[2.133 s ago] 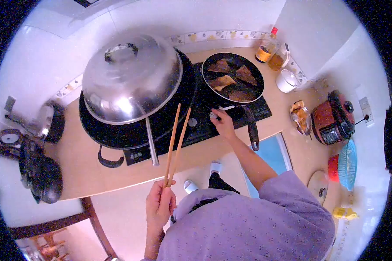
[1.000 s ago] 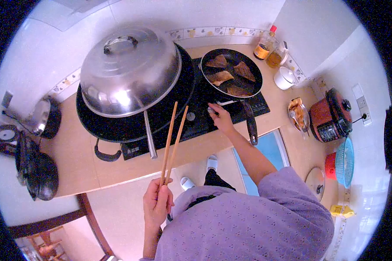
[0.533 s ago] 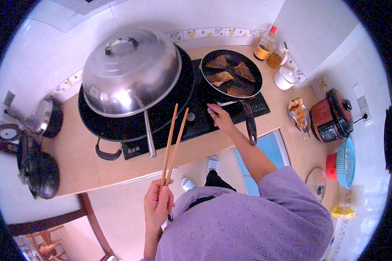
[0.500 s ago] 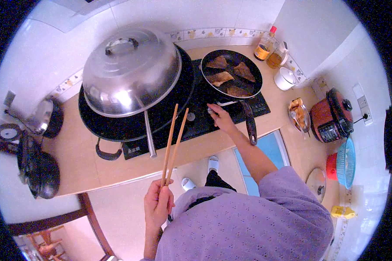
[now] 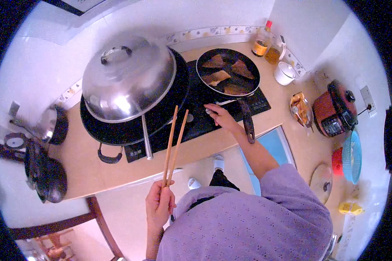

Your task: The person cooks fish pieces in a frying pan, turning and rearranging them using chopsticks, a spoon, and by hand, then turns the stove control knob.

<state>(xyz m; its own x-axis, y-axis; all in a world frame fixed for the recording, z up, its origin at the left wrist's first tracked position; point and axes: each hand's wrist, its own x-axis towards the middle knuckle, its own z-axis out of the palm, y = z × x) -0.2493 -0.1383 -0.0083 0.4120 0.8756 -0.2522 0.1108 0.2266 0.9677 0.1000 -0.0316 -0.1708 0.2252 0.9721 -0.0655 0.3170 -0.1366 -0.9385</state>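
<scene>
My left hand is closed around a pair of long wooden chopsticks, whose tips point up and forward, slightly apart. At the front of the black stove, my right hand has its fingers closed on a stove knob, which they partly cover. Just beyond that hand sits a black frying pan on the right burner, its handle pointing towards me beside my wrist. Several browned fillet-like pieces lie flat in it.
A big wok under a domed metal lid fills the left burner. A spatula-like handle sticks out from it. On the right stand bottles, a white cup, a food dish, a red-brown cooker and a glass lid.
The view has tilted and shifted slightly. My right hand stays at the stove knob, with its fingers and wrist turned a little. The chopsticks remain in my left hand.
</scene>
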